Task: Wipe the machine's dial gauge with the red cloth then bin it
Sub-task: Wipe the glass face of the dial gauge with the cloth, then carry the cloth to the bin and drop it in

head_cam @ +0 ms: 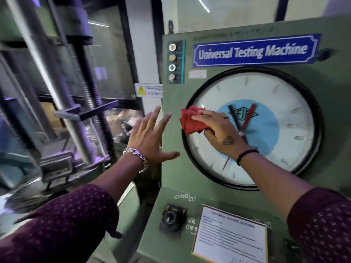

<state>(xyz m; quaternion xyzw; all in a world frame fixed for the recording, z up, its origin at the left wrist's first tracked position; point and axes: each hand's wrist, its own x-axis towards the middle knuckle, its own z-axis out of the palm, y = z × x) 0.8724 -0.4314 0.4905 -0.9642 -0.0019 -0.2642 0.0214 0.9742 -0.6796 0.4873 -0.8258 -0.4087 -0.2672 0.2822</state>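
Observation:
A large round dial gauge (281,103) with a black rim, white face and blue centre is set in the green cabinet of the machine (174,179). My right hand (220,130) presses a crumpled red cloth (191,120) against the left part of the glass, near the rim. My left hand (150,137) hovers beside the cabinet's left edge with fingers spread and nothing in it. No bin is in view.
A blue "Universal Testing Machine" sign (252,51) sits above the dial, with a column of indicator buttons (172,62) at its left. Below are a black knob (171,218) and a printed notice (229,238). The load frame with steel columns (47,69) stands left.

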